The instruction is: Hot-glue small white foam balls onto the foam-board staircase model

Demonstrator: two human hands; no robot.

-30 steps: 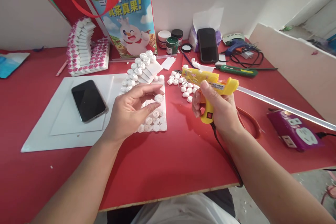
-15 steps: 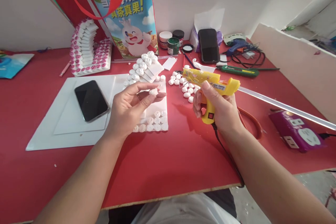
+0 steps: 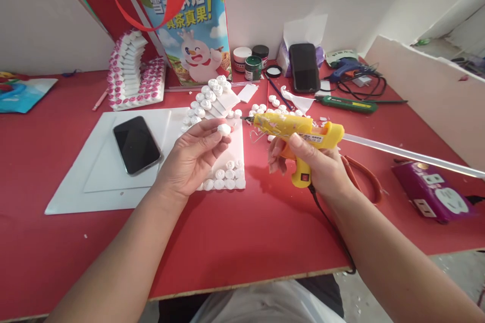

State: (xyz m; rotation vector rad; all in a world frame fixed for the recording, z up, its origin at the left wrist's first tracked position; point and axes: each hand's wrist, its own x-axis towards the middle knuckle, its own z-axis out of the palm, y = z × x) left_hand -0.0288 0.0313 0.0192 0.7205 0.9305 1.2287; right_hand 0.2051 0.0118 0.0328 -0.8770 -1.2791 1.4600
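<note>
Between thumb and fingers, my left hand [image 3: 193, 156] pinches a small white rosette [image 3: 224, 130]. My right hand [image 3: 316, 161] is wrapped round the handle of a yellow hot glue gun [image 3: 288, 126]. Its nozzle points left, a short gap from the rosette, and a clear glue stick [image 3: 409, 154] juts out of its back. Under my left hand lies a white board [image 3: 237, 144] with rows of white rosettes [image 3: 230, 174] along its near corner. A stepped white piece [image 3: 222, 103] edged with rosettes stands at its far side, partly hidden by my fingers.
Loose rosettes [image 3: 282, 109] lie behind the glue gun. A phone [image 3: 137, 145] rests on white sheets at left. Farther back stand a pink-and-white model [image 3: 132, 73], a printed bag [image 3: 193, 25] and paint jars [image 3: 253, 68]. At right are a purple power socket [image 3: 432, 189] and a green tool [image 3: 348, 104].
The glue gun has moved left and slightly down, its nozzle now close to the rosette. My left hand has turned so the rosette faces up more. The view has shifted slightly.
</note>
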